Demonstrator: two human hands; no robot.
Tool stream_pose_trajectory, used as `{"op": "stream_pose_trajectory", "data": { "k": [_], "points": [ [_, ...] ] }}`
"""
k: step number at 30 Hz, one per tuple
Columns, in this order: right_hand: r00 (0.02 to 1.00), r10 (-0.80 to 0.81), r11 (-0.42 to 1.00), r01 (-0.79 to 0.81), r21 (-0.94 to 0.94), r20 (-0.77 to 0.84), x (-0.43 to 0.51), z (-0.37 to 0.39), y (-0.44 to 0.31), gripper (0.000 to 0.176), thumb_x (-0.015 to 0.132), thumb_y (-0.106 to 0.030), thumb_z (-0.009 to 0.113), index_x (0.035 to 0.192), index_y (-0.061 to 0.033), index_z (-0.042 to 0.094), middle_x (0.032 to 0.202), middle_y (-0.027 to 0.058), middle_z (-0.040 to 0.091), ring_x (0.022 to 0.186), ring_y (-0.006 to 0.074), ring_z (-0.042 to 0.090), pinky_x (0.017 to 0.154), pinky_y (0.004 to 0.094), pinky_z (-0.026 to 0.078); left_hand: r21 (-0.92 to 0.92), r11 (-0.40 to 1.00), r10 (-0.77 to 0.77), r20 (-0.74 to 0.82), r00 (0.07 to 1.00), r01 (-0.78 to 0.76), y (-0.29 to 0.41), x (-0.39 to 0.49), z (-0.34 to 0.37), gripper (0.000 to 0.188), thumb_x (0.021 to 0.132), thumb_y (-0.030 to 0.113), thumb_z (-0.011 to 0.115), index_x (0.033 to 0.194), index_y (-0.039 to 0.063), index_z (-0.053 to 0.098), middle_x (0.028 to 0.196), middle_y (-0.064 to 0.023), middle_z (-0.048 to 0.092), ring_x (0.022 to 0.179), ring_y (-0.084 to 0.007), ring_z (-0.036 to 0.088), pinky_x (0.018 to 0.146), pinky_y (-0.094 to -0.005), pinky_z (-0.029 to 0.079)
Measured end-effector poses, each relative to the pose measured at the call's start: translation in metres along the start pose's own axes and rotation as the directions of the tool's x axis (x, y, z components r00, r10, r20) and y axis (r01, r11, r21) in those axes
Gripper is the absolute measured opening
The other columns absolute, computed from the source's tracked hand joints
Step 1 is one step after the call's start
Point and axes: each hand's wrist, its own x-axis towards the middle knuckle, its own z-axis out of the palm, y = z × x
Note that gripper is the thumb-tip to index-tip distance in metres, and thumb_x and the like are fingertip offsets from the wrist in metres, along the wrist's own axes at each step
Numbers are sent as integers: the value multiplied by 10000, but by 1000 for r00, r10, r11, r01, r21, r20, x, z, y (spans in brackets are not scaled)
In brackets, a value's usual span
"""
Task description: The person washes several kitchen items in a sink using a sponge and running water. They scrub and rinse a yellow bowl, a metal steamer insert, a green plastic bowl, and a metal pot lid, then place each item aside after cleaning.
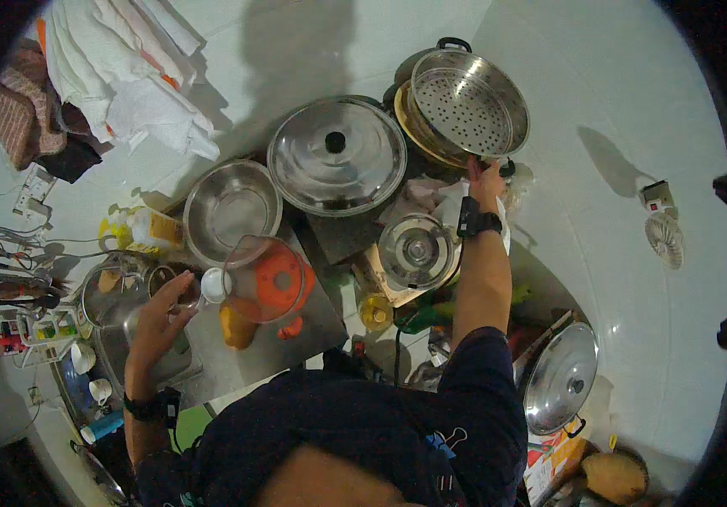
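Note:
My right hand (487, 180) is at the near rim of a perforated stainless-steel steamer pan (468, 104), where its near handle would be. The pan leans over a round yellowish-rimmed item (414, 130). My left hand (164, 310) is at the left, fingers curved beside a clear container (189, 298); whether it grips this cannot be told. Right of that hand are a white round cap-like piece (216, 285) and a clear bowl-shaped vessel (240, 279). An orange-red flat item (303, 279) partly shows through the vessel.
A large lidded pan (313, 171) and a steel basin (231, 190) stand along the back. A glass lid (401, 247) lies near my right forearm. A sink (107, 342) is at the left, with a yellow-brown object (237, 329) on the steel counter (205, 374). Another lid (557, 393) leans at right.

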Motion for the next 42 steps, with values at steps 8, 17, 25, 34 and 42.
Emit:
{"op": "stream_pose_trajectory", "data": {
  "k": [8,17,25,34,42],
  "points": [
    [639,-691,598,768,-231,337,-8,-13,22,562,897,-416,687,990,124,566,833,143,623,626,250,633,522,361,539,31,998,52,41,998,-54,-3,6,15,564,855,63,706,1384,72,512,1423,-139,526,1240,-286,564,1012,-361,474],
    [983,-101,949,48,312,155,-39,0,7,568,954,-414,605,1134,116,508,1049,210,595,748,335,664,617,427,607,-8,999,50,74,996,-49,-28,2,35,587,846,64,714,1398,86,514,1403,-149,541,1289,-291,531,1067,-384,426],
    [846,-5,970,-127,210,532,-92,-14,39,374,943,-275,632,1197,-15,546,1072,111,619,906,254,626,790,447,574,-64,997,43,32,999,-41,-43,-10,41,577,858,87,715,1398,88,512,1377,-139,565,1161,-285,598,1000,-383,463],
    [638,249,962,-76,-262,729,-99,35,110,260,955,-203,538,1097,-29,669,882,41,653,720,174,588,590,273,446,-111,993,49,20,999,-47,-44,5,36,532,905,126,674,1406,88,500,1319,-135,598,1146,-265,612,967,-371,485],
    [805,271,730,185,-657,528,-88,59,95,263,952,-248,598,1051,-13,662,995,75,638,857,198,601,658,375,476,-638,767,0,109,994,70,-73,175,40,456,975,195,591,1401,61,497,1324,-109,592,1134,-209,608,964,-334,474]
  ]
}}
